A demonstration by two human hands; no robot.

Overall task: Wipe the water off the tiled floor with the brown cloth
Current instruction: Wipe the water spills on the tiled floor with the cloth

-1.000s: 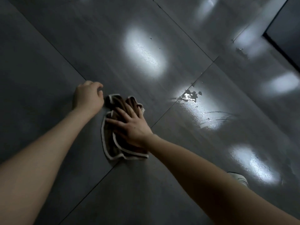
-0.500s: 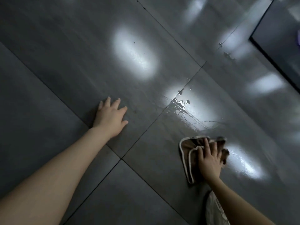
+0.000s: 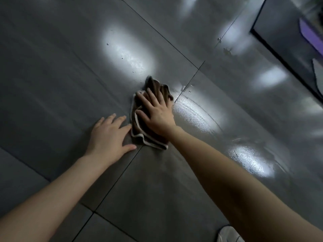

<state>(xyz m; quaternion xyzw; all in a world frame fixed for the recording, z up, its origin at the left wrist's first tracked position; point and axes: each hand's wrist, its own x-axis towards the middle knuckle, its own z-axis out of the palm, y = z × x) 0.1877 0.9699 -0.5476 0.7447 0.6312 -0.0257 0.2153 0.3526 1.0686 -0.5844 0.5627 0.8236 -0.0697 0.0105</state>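
The brown cloth, crumpled and edged in white, lies on the dark grey tiled floor beside a grout line. My right hand presses flat on top of it with fingers spread, covering its middle. My left hand rests palm down on the tile just left of the cloth, fingers apart, thumb close to the cloth's lower edge. A wet smeared film shines right of the cloth, and a few droplets sit near the grout line above it.
More wet sheen glints at the lower right. A dark-framed edge with a purple object runs along the upper right. The toe of a white shoe shows at the bottom.
My right hand has swept the cloth from the lower right up and left onto the grout line, next to my left hand. The puddle there is now a thin smear.
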